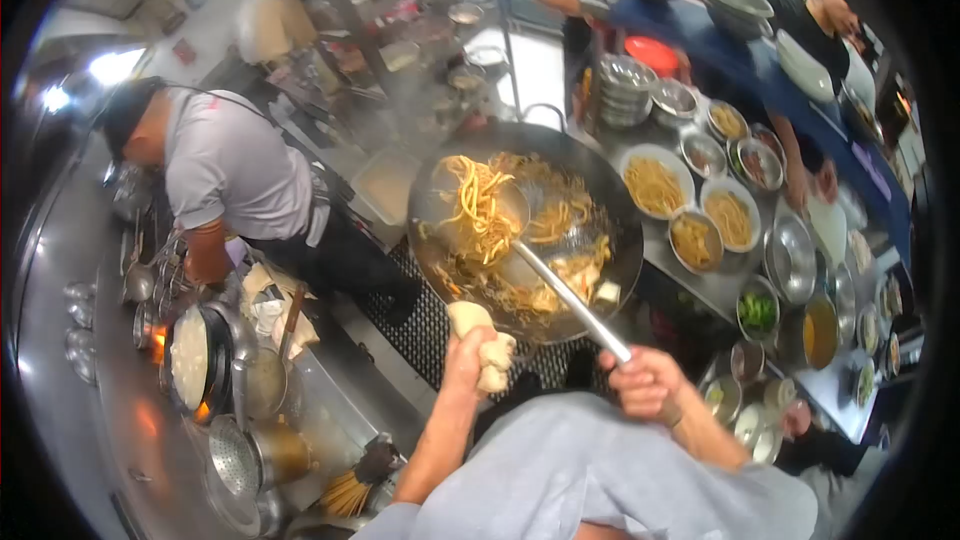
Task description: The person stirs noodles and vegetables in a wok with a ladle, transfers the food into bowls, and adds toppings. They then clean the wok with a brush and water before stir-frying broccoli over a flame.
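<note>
1. Grey shirt (600, 460) of the wearer, bottom centre, closest to lens.
2. Right hand (645, 387): fingers wrapped round the handle end of a metal ladle (565, 290).
3. Left hand (463, 362): clamped on a folded cream cloth (470, 320), at the near-left rim of the wok (628, 225). Can't tell if a wok handle sits inside the cloth.
4. Ladle runs up-left into the wok; its bowl is heaped with thick noodles (480, 210). More noodles are spread over the wok floor, mixed with shredded bits and pale pieces.
5. Lower left: wok brush (347, 492), bristles fanned, near a perforated strainer (233, 455) resting by a pot of brownish liquid (287, 455).
6. Black perforated mat (425, 360) on the floor, below and left of the wok.
7. Right of wok: steel tabletop (727, 282) with two noodle plates (655, 180) side by side, a bowl of pale pieces (695, 242) next to them, and a bowl of greens (760, 310).
8. Left: flames under a round pan (188, 355) with pale contents. Co-worker (235, 160) in cap and light shirt bends over that stove.
9. Farther right: stacked metal bowls (626, 90), red bowl (652, 55) behind. More people beyond, partly cut off.
</note>
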